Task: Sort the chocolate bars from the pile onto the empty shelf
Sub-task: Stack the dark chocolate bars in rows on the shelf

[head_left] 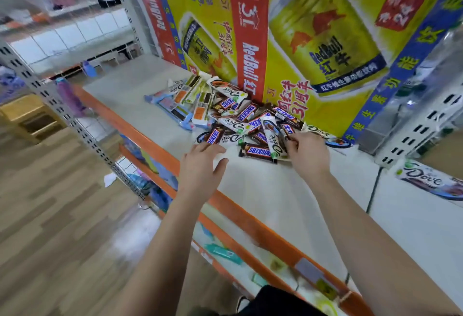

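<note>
Most bars (256, 151) lie in the pile (233, 120), our right hand (308, 153) pinching a Dove bar (273, 140) there, left hand (200, 168) wide beside it.

White shelf (263, 190): choc bar pile (240, 120) at back, lone Dove bar (431, 180) far right

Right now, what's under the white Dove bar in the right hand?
The Dove bar, gripped by the right hand, overlaps one end of a Snickers bar lying on the shelf. Whatever lies beneath its upper half is covered.
</note>
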The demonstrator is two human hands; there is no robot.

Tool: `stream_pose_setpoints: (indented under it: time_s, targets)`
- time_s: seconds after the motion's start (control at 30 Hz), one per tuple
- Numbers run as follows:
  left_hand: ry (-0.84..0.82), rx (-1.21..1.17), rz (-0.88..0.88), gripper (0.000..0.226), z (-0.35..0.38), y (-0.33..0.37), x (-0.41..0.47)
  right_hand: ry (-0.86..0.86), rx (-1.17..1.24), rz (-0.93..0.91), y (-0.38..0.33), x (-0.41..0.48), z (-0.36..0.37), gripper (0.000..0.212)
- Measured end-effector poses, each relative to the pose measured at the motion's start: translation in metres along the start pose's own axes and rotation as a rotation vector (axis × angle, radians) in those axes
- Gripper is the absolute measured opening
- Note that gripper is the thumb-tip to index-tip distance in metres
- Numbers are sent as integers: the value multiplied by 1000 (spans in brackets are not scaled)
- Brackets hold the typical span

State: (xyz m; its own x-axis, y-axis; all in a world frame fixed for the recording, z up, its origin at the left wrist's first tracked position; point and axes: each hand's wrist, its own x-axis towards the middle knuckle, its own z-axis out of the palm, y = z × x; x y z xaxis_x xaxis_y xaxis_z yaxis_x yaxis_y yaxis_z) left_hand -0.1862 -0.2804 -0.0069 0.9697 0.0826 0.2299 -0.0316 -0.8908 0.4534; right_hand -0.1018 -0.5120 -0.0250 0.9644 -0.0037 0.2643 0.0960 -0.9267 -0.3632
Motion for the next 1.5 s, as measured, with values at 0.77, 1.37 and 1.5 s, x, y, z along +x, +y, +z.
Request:
stream_pose_setpoints:
  time_s: [0.77, 1.37, 1.5]
  targets:
    - [-429, -490, 291, 11, 0, -27, 85, 57, 350, 622, -39, -52, -18, 30]
    - [-778, -851, 310, 33, 57, 158, -31, 309, 453, 728, 73, -234, -125, 13]
    - [-758, -753, 365, 30, 74, 214, -81, 298, 328, 734, 116, -286, -163, 10]
